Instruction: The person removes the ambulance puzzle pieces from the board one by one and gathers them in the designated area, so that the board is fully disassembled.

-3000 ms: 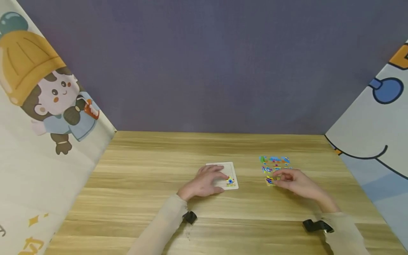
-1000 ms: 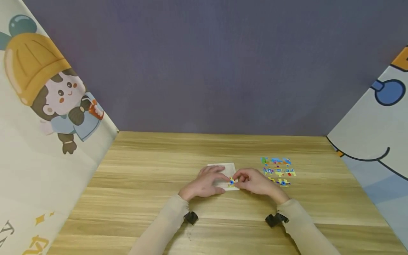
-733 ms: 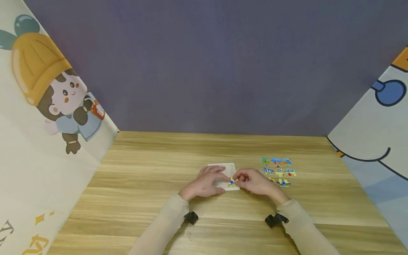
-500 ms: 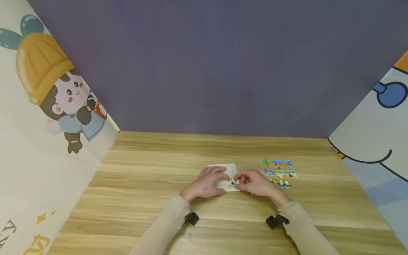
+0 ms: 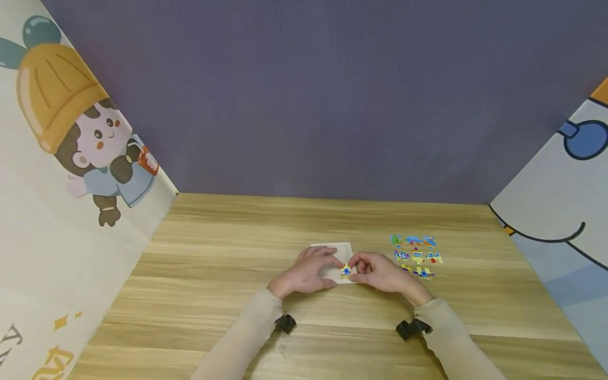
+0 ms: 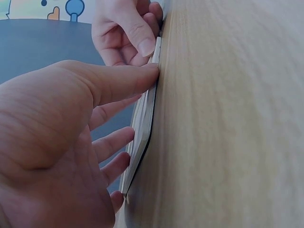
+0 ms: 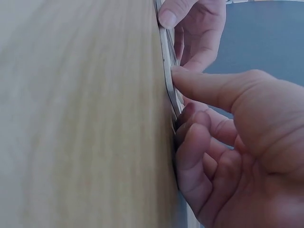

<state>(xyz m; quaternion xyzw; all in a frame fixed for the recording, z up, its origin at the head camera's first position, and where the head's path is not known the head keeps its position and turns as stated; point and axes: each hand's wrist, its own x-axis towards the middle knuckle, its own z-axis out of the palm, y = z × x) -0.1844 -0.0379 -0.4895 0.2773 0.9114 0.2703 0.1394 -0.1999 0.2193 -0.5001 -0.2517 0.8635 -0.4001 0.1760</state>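
Observation:
A pale, shallow puzzle tray [image 5: 340,252] lies on the wooden table, with a yellow-and-blue puzzle piece [image 5: 345,271] at its near right corner. My left hand [image 5: 311,270] spreads over the tray from the left, its thumb at the near edge and its index fingertip at the piece. From the right, my right hand [image 5: 377,272] pinches the piece between thumb and index finger, the other fingers curled. In the left wrist view, the fairly straight fingers [image 6: 114,145] rest along the tray's edge. The right wrist view shows the right thumb [image 7: 204,85] against the tray's side.
Several loose puzzle pieces [image 5: 416,257] lie in rows to the right of the tray, one partly behind the right hand. A dark panel [image 5: 304,105] stands behind the table [image 5: 228,237], with cartoon-printed walls at left and right.
Three seconds ago my right hand was over the loose pieces; it has since moved left to the piece in the tray. The left hand has stayed on the tray.

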